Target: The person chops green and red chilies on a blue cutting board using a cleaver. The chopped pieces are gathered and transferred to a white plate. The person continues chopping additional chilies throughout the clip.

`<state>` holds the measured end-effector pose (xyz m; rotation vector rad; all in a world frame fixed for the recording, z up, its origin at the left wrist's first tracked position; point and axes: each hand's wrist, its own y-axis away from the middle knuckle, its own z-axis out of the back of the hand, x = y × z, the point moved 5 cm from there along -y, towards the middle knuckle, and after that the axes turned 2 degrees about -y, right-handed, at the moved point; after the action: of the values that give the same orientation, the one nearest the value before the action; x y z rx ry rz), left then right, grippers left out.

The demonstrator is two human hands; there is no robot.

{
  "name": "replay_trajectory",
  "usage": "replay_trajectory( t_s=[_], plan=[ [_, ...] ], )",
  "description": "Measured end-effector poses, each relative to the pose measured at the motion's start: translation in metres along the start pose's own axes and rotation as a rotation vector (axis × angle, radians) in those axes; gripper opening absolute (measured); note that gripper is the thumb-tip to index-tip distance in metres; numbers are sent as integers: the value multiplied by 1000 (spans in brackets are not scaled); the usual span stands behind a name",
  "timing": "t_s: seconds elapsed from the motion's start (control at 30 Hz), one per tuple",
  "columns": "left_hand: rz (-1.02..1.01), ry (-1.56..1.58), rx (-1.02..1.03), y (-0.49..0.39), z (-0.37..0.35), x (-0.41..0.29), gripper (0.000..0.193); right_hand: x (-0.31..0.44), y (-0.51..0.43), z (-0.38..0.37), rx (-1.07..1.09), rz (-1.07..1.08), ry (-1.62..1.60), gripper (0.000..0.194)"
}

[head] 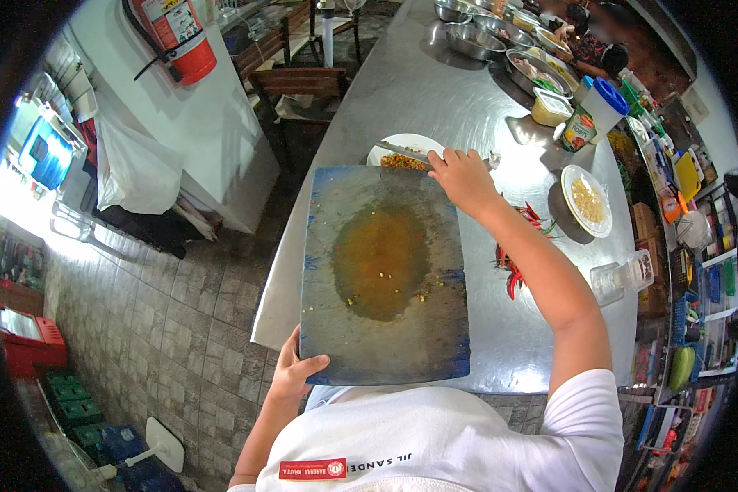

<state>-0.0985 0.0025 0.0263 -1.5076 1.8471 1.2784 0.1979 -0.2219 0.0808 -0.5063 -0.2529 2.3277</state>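
My left hand (pixel 300 368) grips the near left corner of a worn blue cutting board (pixel 387 344), thumb on top. The board has a wet brownish patch and scattered chopped bits. At its far right corner my right hand (pixel 464 181) is closed around a knife, whose blade (pixel 400 149) reaches left over a white plate (pixel 427 142). Chopped red and green chili (pixel 401 162) lies on that plate, just beyond the board's far edge. Whole red chilies (pixel 513 280) are on the steel table, partly hidden by my right forearm.
On the steel table (pixel 406 92), a plate of minced pale food (pixel 588 200) and clear plastic containers (pixel 609 283) stand to the right. Farther back are a lidded pitcher (pixel 604 107), a foil pouch (pixel 578 130) and several steel bowls (pixel 475 42). Another person works at the far right.
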Motion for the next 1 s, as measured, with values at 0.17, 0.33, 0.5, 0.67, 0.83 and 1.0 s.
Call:
replay_trajectory(
  t_s=[0.17,0.33,0.5,0.67,0.83,1.0],
  plan=[
    [3,18,5,-2,1,2,75,13,10,6,-75,44,56,32],
    [7,22,-5,-2,4,2,77,16,17,17,-38,91,73,30],
    [3,70,-42,-1,4,3,76,17,29,34,19,167,102,27],
    [-14,89,-53,-4,12,7,72,18,45,52,20,212,100,25],
    [-36,99,-31,-11,22,15,70,18,63,73,16,245,121,25],
    [-79,77,-13,-16,27,17,68,-11,62,82,-87,39,13,25]
  ],
)
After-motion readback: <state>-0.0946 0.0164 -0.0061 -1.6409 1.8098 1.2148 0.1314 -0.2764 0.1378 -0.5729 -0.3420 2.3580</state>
